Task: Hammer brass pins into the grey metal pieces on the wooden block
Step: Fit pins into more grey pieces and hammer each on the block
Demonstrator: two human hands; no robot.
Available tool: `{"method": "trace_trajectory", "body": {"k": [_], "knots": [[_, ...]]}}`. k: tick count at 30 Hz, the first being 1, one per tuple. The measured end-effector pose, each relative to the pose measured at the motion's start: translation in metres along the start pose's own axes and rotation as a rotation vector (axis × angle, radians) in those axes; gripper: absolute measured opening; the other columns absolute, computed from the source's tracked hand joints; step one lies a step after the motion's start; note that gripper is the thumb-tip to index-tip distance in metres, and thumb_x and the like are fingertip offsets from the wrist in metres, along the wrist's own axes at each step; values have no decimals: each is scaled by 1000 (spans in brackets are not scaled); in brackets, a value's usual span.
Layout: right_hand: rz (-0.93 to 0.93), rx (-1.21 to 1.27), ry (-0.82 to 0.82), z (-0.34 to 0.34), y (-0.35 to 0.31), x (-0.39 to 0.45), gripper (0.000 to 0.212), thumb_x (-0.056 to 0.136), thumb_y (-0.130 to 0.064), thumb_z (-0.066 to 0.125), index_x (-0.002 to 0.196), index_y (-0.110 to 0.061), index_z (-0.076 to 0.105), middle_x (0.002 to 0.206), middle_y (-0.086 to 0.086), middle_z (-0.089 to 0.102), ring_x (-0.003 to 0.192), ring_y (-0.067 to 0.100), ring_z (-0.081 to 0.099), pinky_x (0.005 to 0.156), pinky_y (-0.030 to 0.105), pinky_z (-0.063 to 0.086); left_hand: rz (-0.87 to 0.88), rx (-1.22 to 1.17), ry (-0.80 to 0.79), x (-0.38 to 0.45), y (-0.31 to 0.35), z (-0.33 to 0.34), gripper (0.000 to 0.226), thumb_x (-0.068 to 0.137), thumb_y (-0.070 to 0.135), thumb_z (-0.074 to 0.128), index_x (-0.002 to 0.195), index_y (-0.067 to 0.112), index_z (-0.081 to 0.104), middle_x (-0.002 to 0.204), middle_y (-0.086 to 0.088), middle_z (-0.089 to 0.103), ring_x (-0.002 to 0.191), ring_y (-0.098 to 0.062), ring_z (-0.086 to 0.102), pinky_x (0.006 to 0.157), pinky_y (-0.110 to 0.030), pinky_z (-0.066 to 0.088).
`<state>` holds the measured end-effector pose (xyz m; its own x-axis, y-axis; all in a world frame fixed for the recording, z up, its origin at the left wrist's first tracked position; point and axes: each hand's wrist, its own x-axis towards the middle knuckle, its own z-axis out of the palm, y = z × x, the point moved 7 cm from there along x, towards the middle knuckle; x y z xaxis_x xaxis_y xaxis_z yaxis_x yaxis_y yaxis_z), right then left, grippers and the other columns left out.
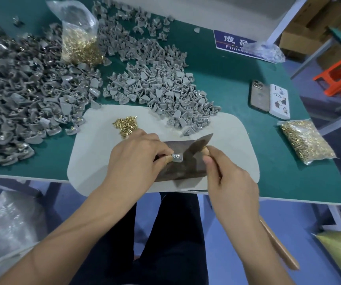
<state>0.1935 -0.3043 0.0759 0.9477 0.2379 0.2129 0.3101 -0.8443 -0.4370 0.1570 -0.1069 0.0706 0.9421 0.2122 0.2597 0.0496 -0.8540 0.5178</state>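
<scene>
Head view, the only one I have. My left hand (136, 157) pinches a grey metal piece (177, 157) at thumb and fingertips, holding it down on the wooden block (186, 167), near the block's middle. The block sits on a pale mat (227, 128) at the desk's (237, 83) near edge. My right hand (227, 177) has its grip wrapped round the hammer's wooden handle (278, 245), which runs back past the wrist toward me; the hammer head (198, 144) is blurred, poised just right of and above the piece. The key relation: piece lies left of the hammer head, close, so the stroke travels down and leftward toward the left fingertips. I judge the pin is already seated; I cannot tell for certain. Loose brass pins (125, 124) lie on the mat beyond the left hand; heaps of grey pieces (161, 89) farther back.
</scene>
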Motion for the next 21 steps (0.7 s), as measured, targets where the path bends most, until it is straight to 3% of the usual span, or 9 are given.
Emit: {"method": "trace_trajectory", "body": {"k": [3,6,9,14,18,21], "knots": [[219,43,83,6,34,14,35,105,-46,41,135,-42,57,104,-9,66,89,17,56,69,33,38,-13,-22,-2,-2,-1,2,6,85,42,75,91,39,75,83,20,63,90,-10,47,57,-24,31],[326,-42,36,16,58,24,38,106,-34,43,141,-40,55,101,1,54,80,25,51,68,37,39,-20,-32,6,-4,-2,3,6,85,43,75,91,40,75,83,21,62,88,-6,43,58,-12,25],[376,-64,-16,20,67,27,41,102,-26,51,138,-44,58,103,1,44,80,27,49,70,38,40,-26,-51,7,-2,-4,4,6,84,43,75,90,41,74,82,22,61,89,-6,44,59,-13,27],[306,-323,-56,16,56,31,36,103,-36,53,137,-43,60,112,10,56,112,35,43,93,44,35,-43,-95,-13,-2,-8,8,3,87,42,72,88,40,71,82,21,58,92,-4,42,58,-21,33],[197,-106,64,6,33,38,20,99,-32,61,112,-26,75,114,11,63,111,35,47,94,45,37,-96,-189,50,-9,-15,5,3,86,37,70,86,38,67,84,19,57,93,0,45,63,-12,34],[6,74,66,15,-2,45,10,98,-23,64,96,-18,72,99,4,67,99,29,54,91,42,40,-130,-201,106,-14,-30,-7,3,87,35,67,90,37,68,87,20,58,96,0,48,66,-18,38]]}}
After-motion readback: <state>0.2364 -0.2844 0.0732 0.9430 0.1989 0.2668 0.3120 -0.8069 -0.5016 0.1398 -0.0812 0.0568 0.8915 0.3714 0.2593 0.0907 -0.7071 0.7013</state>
